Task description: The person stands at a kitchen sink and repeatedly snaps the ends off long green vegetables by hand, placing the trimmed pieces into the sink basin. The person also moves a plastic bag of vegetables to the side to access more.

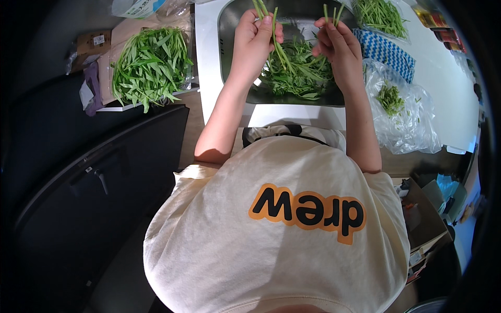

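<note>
My left hand (252, 37) pinches a few green stems (282, 58) between thumb and fingers, over a dark metal sink (231, 47). Their lower ends hang down toward the sink, and the upper ends run out at the top of the picture. To the right, my right hand (340, 45) grips several stems (325, 13) whose cut ends point up; leafy parts trail below it. A loose heap of narrow-leaved greens (299, 78), apparently water spinach, lies in the sink beneath both hands.
A large pile of the same greens (152, 64) sits at the left. Right of the sink are a bundle of stems (379, 17), a blue-and-white patterned cloth (385, 54) and a clear plastic bag (411, 131) bearing stem trimmings (390, 99). Bottles (432, 19) stand at the far right.
</note>
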A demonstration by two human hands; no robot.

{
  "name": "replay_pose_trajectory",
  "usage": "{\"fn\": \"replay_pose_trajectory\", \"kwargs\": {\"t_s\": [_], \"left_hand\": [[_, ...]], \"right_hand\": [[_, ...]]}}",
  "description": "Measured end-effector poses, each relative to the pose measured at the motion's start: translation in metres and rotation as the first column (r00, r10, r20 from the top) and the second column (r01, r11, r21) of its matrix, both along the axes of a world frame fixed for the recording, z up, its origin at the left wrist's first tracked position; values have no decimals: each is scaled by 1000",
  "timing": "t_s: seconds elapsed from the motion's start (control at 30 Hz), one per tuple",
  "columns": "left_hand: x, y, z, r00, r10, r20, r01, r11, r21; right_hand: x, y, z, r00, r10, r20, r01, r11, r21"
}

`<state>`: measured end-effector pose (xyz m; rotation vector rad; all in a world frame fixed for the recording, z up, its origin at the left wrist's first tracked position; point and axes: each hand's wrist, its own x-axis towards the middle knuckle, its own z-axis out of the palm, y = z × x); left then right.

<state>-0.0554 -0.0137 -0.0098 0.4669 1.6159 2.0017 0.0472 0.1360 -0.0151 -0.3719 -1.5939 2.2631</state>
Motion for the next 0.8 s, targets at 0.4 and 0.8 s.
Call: {"fn": "replay_pose_trajectory", "kwargs": {"t_s": [0.4, 0.8], "left_hand": [[16, 4, -1, 990, -103, -95, 102, 995, -15], [-11, -16, 9, 931, -39, -364, 22, 998, -50]], "right_hand": [[-8, -26, 3, 996, -83, 34, 74, 974, 214], [0, -3, 12, 987, -155, -35, 148, 978, -146]]}}
